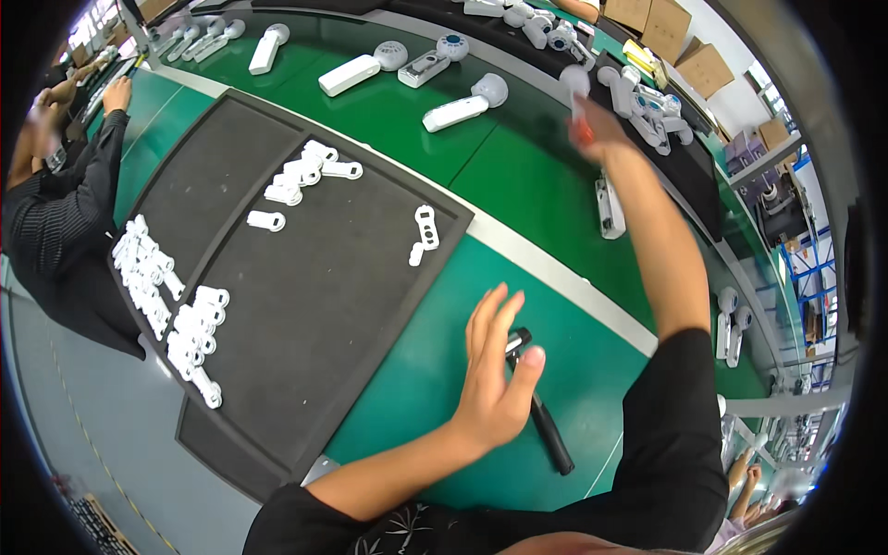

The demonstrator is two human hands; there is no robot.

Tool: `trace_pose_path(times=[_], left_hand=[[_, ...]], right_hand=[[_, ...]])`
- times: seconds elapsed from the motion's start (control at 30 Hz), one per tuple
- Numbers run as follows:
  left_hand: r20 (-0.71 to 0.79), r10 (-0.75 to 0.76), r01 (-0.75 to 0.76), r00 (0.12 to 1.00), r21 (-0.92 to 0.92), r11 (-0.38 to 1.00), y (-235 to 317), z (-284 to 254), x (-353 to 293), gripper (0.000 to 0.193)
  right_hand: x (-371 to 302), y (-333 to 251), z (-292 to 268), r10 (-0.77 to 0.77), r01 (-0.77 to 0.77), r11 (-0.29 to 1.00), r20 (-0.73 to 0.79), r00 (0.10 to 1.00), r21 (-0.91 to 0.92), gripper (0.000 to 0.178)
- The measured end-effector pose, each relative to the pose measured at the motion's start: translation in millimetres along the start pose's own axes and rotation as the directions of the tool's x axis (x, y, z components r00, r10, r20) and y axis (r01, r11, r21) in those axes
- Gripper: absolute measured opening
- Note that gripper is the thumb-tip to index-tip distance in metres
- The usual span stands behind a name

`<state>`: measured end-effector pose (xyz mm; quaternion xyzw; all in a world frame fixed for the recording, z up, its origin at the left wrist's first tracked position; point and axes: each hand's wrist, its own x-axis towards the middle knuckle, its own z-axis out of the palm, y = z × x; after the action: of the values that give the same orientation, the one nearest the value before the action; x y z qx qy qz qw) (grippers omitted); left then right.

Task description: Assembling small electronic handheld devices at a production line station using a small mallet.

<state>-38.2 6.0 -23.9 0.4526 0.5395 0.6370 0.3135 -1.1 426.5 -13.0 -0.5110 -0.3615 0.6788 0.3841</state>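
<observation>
One white round-headed device (pixel 574 81) shows right at the fingertips of the right hand (pixel 603 139), at the far side of the green belt (pixel 518 176). By the left hand (pixel 490 393) I see a black-handled tool (pixel 552 439), its head showing between thumb and fingers. It lies on a green tabletop (pixel 416 361), beside a dark grey tray (pixel 333 305) with small white parts (pixel 196 333) clustered in it. Beyond stand cardboard boxes (pixel 666 28); a person in a dark top (pixel 69 222) is at left. I read the left fingers as extended and loose. The right fingers blur around an orange-red patch (pixel 584 131); I can't tell whether they grip the device.
</observation>
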Motion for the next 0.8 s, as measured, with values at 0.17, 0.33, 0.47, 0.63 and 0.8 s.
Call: trace_pose_path(times=[0.17,0.33,0.47,0.63,0.8], left_hand=[[0.060,-0.021,0.020,0.998,0.013,1.000,-3.9,0.4,3.7,0.054],[0.084,-0.028,0.031,0.996,-0.030,0.999,-2.2,5.2,6.4,0.051],[0.074,0.027,-0.032,0.997,0.066,0.997,3.0,6.2,6.4,0.047],[0.056,0.019,-0.020,0.998,0.018,1.000,4.4,15.8,5.5,0.042],[0.017,0.035,-0.035,0.999,0.055,0.998,-7.2,18.8,5.7,0.041]], right_hand=[[128.9,-73.3,-48.7,-0.386,0.312,0.890,-0.186,0.904,-0.333,0.036],[73.2,-69.7,-72.3,-0.591,0.332,0.006,0.264,0.762,-0.943,0.051],[-37.7,-37.6,-110.3,-0.606,0.133,-0.092,0.161,0.779,-0.987,0.075],[-99.9,14.2,-173.8,-0.420,-0.017,-0.037,0.000,0.908,-0.999,0.079],[-113.9,14.8,-179.1,-0.222,-0.085,-0.043,-0.073,0.972,-0.995,0.081]])
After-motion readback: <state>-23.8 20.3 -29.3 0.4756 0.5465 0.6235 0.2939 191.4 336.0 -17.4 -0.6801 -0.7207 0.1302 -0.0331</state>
